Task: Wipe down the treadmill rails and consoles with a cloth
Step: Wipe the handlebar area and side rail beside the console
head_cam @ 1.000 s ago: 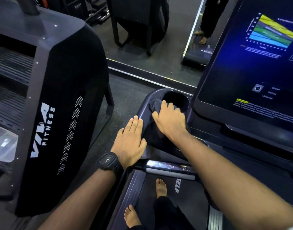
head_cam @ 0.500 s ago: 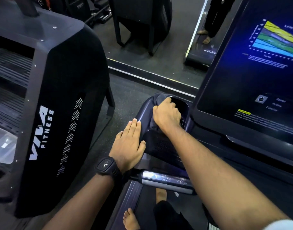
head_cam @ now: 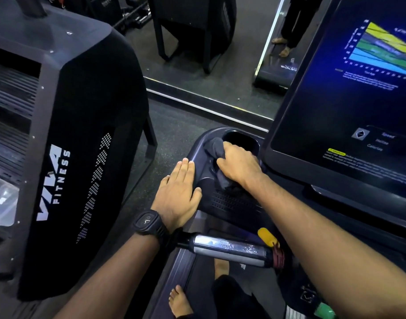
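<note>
1. Far left there's the big black VIVA FITNESS machine (head_cam: pixel 66 157). It's the same as a second ago, apart from the view shifting a bit.
2. The left hand (head_cam: pixel 178 192) is flat on the left edge of the console (head_cam: pixel 229 203), with the fingers straight and together, holding nothing. There's a black watch (head_cam: pixel 148 223) on that wrist. The hand hasn't budged across all three frames.
3. The cloth (head_cam: pixel 214 146) is dark grey and sits on the console's top, right at the left rim of the cup holder (head_cam: pixel 241 140). A second ago it was spread wider under the palm. Now it's bunched up, with a wad poking out past the fingertips and a tail trailing back under the wrist.
4. The right hand (head_cam: pixel 237 165) has its fingers curled down around the cloth, pressing it onto the console. It sits about where it was half a second ago, against the cup holder's near-left edge.
5. Below that, the chrome grip (head_cam: pixel 227 248) runs across. A yellow tag (head_cam: pixel 266 236) now shows at its right end, which wasn't visible before.
6. Bare feet (head_cam: pixel 179 301) are on the belt at the bottom.
7. On the right, the screen (head_cam: pixel 347 111) is lit blue with a coloured chart, and neither hand is touching it.
</note>
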